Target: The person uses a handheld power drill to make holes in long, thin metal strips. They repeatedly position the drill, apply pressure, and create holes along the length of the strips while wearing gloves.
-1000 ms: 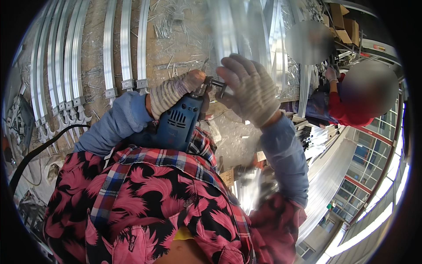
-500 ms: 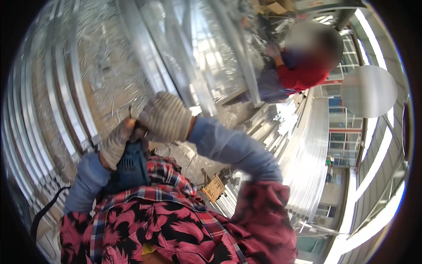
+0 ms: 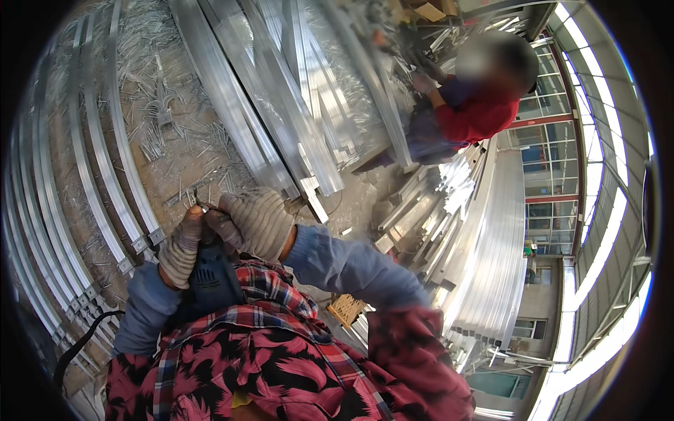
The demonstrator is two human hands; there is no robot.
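Note:
A dark blue corded power tool (image 3: 208,278) with vent slots rests against my front, its nose pointing away from me. A short metal bit (image 3: 199,199) sticks out of the nose. My left hand (image 3: 181,251), in a striped knit glove, is closed around the nose with the thumb up beside the bit. My right hand (image 3: 254,222), gloved alike, closes on the same end from the right, fingers pinched together near the bit. The chuck area is mostly hidden by the fingers.
Long aluminium profiles (image 3: 112,168) run along the left, and more bars (image 3: 246,105) lie ahead. Metal shavings (image 3: 203,137) cover the floor. A person in red (image 3: 477,116) works at far right. A black cable (image 3: 74,347) curves at lower left; a tan basket (image 3: 346,309) sits right.
My right hand has come lower and slightly left, closer to the tool's nose. My left hand has shifted a little down. The view has turned slightly.

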